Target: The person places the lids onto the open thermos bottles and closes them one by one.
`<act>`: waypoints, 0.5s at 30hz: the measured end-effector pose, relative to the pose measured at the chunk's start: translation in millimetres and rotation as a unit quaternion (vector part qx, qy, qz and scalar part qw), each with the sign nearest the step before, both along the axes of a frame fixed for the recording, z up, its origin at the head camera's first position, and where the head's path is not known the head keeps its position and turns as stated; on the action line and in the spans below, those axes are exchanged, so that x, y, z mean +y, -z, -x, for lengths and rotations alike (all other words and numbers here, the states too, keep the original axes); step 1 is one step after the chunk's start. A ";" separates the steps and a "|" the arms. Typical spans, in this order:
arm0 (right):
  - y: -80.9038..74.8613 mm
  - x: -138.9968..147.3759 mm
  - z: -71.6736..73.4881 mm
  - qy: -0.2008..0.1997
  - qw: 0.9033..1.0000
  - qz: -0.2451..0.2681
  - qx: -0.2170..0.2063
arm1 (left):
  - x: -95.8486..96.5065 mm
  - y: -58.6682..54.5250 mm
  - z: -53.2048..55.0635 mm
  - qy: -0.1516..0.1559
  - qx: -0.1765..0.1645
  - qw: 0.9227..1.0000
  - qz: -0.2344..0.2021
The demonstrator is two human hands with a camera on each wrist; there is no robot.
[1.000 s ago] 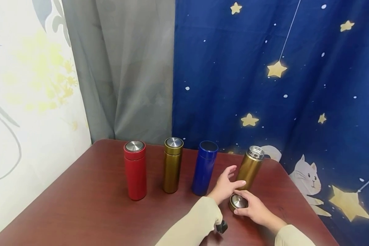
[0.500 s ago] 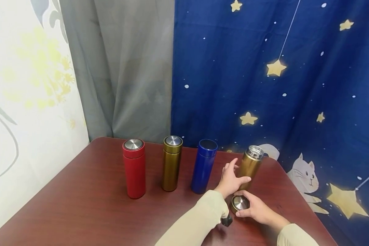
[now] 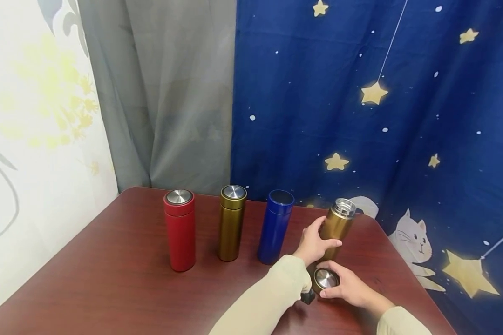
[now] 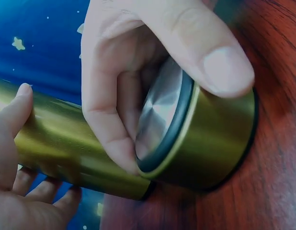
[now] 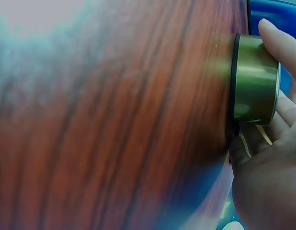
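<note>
Now the right grip [image 3: 350, 286] holds a round lid [image 3: 326, 278], the left grip [image 3: 313, 244] a seemingly metal bottle [image 3: 337, 229].

Dk red-brown counter [image 3: 121, 293] w/ red btl [image 3: 181, 239], capped gold btl [image 3: 230, 235], blue btl [image 3: 272, 235] & open-topped gold btl [image 3: 337, 227] upright; gold-sided lid [image 3: 326, 278] nr last.

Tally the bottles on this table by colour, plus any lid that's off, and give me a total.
Red: 1 red bottle
Gold: 2, one capped bottle, one open bottle
Blue: 1 blue bottle
Detached lid: 1
Total: 5
</note>
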State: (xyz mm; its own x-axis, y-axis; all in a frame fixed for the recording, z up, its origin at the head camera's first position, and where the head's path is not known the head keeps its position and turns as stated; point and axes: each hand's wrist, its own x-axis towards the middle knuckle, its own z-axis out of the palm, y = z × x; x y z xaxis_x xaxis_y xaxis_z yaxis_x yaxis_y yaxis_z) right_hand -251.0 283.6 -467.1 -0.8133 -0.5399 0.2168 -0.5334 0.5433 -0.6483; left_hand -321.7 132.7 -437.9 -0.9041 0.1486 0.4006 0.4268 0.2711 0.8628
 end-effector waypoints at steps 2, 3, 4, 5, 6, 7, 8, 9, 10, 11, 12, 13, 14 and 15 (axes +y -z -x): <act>0.3 -0.4 0.5 -0.001 1.000 -0.003 0.011 | -3.8 -0.7 -0.2 0.003 0.002 1.000 -0.002; 0.4 -0.4 0.8 -0.002 1.000 -0.003 0.014 | -5.5 -1.1 -1.0 0.004 0.000 1.000 -0.003; 0.5 -0.3 1.1 -0.002 1.000 -0.004 0.017 | -7.3 -1.3 -1.7 0.005 0.000 1.000 -0.005; 0.5 -0.2 1.5 -0.003 1.000 -0.005 0.018 | -9.4 -1.6 -2.6 0.007 0.000 1.000 -0.006; 0.5 -0.2 1.9 -0.001 1.000 -0.006 0.019 | -11.7 -1.7 -3.5 0.010 0.000 1.000 -0.009; 0.3 0.9 1.6 0.001 1.000 -0.008 0.019 | -12.7 -1.6 -4.6 0.015 0.001 1.000 -0.012; -0.1 1.9 1.3 0.002 1.000 -0.010 0.021 | -14.1 -1.4 -5.4 0.020 0.001 1.000 -0.013; -0.5 2.9 1.5 0.003 1.000 -0.011 0.021 | -16.0 -1.2 -6.1 0.025 0.001 1.000 -0.013; -1.1 3.8 1.8 0.001 1.000 -0.013 0.022 | -18.4 -0.8 -6.4 0.030 0.002 0.999 -0.013; -2.1 4.6 2.4 -0.001 1.000 -0.016 0.025 | -21.2 -0.4 -6.5 0.034 0.002 0.999 -0.012; -3.3 5.3 3.0 -0.003 1.000 -0.015 0.024 | -24.4 -0.2 -6.4 0.036 0.002 0.999 -0.011; -4.9 6.3 3.7 -0.010 1.000 -0.015 0.026 | -27.5 0.1 -6.2 0.036 0.003 0.999 -0.008; -6.6 7.6 4.5 -0.013 0.999 -0.014 0.026 | -30.5 0.3 -6.0 0.036 0.004 0.999 -0.004; -8.3 9.2 5.4 -0.016 1.000 -0.012 0.024 | -33.3 0.3 -5.8 0.035 0.004 0.999 0.002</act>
State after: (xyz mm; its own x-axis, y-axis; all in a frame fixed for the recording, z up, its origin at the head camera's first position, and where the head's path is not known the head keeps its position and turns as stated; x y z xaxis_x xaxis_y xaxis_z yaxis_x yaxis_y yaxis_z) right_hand -256.4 292.8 -458.9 -0.7845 -0.5709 0.2421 -0.5811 0.5406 -0.6083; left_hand -315.9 99.4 -438.3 -0.8879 0.2132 0.4077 0.4524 0.2429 0.8581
